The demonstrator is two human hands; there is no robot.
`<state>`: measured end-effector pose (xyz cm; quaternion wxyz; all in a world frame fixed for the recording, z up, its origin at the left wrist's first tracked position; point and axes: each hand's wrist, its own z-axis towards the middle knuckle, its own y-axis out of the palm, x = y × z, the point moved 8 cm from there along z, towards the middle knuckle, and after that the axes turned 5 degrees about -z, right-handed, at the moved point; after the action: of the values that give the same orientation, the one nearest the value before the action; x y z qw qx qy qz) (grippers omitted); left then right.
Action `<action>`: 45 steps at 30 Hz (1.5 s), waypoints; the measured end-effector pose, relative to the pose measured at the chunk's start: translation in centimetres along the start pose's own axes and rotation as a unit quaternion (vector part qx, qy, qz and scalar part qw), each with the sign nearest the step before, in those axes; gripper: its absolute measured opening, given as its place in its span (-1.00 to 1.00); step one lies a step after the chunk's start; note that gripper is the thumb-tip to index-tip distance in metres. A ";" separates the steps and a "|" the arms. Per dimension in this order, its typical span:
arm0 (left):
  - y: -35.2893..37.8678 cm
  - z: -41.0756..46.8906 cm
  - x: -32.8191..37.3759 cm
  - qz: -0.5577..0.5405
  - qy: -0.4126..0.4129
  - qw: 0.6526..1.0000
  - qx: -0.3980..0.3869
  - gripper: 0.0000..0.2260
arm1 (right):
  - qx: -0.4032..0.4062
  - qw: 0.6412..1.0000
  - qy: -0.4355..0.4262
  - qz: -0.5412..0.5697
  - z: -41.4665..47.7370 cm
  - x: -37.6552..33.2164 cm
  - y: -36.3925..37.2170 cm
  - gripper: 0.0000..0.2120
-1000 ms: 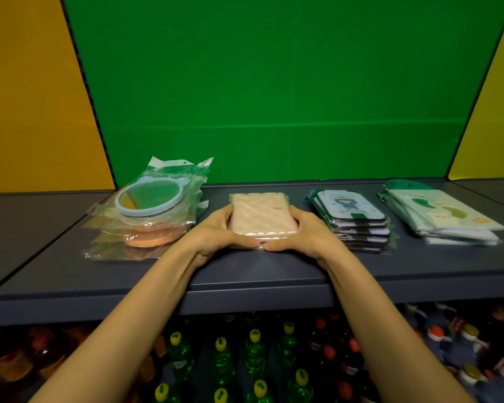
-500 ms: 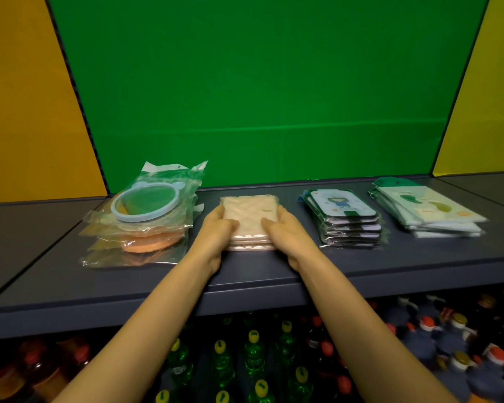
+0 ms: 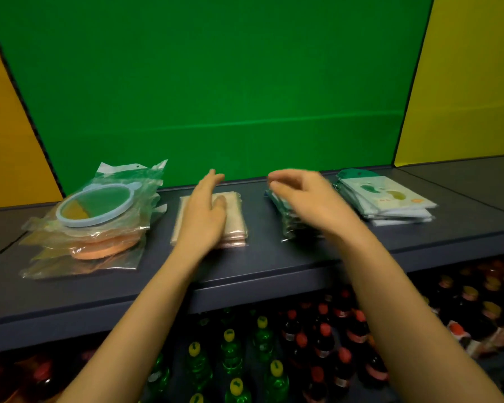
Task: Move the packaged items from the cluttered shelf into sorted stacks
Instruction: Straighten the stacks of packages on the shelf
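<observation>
Four stacks lie in a row on the dark shelf [image 3: 259, 266]. At the left are clear bags holding round blue-rimmed and orange items [image 3: 93, 222]. A stack of beige packets [image 3: 234, 216] sits in the middle, with my left hand [image 3: 204, 213] flat above it, fingers extended, holding nothing. My right hand [image 3: 306, 199] hovers over the stack of dark-edged card packets [image 3: 288, 225], fingers loosely curled and apart, empty, and hides most of that stack. A stack of pale green packets [image 3: 387, 199] lies at the right.
A green back panel [image 3: 216, 97] rises behind the shelf, with yellow panels on both sides. Below the shelf edge stand several bottles with yellow caps [image 3: 230, 356] and red caps [image 3: 326, 341]. Bare shelf surface runs along the front.
Both hands have let go of the beige stack, which now rests on the shelf. My right hand has moved right, over the card packets; my left hand has lifted above the beige stack.
</observation>
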<state>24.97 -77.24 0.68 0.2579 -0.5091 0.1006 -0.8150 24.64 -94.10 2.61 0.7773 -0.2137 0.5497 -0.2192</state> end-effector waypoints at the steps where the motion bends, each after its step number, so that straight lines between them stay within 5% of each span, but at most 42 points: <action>1: 1.8 0.2 1.0 -0.016 0.001 1.000 -0.023 -0.61 | 0.040 0.999 0.000 0.031 0.5 0.9 -2.0 -0.69; 4: 7.1 0.9 1.8 -0.094 -0.083 0.988 -0.087 -0.58 | 0.108 0.987 0.065 0.101 2.3 6.3 -5.4 -0.67; 8: 11.9 1.7 -1.7 -0.175 -0.247 0.946 -0.113 -0.32 | -0.022 0.977 0.174 0.121 3.6 12.4 -2.6 -0.46; 10: 13.0 1.9 -3.0 -0.202 -0.277 0.933 -0.110 -0.39 | -0.067 0.972 0.173 0.143 3.8 13.2 -0.9 -0.40; 13: 12.6 0.7 -0.4 -0.245 -0.267 0.927 -0.095 -0.83 | -0.071 0.970 0.160 0.167 4.0 13.4 -0.4 -0.38; 18: 13.5 0.1 0.3 -0.296 -0.245 0.919 -0.083 -0.79 | -0.063 0.936 0.168 0.303 3.0 13.4 -0.4 -0.65; 25: 13.5 -0.2 0.2 -0.317 -0.255 0.908 -0.102 -0.72 | -0.060 0.924 0.165 0.340 2.1 12.8 -0.6 -0.67; 34: 13.0 -0.4 0.4 -0.347 -0.250 0.901 -0.073 -0.84 | -0.080 0.931 0.173 0.312 2.3 11.5 0.6 -0.48; 45: 10.9 -0.2 0.2 -0.300 -0.255 0.918 -0.037 -0.80 | -0.114 0.959 0.142 0.216 1.8 9.2 0.5 -0.61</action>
<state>28.23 -86.61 -3.93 -0.0007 -0.7151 -0.0961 -0.6924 29.16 -98.76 -4.13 0.6908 -0.1439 0.7085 -0.0099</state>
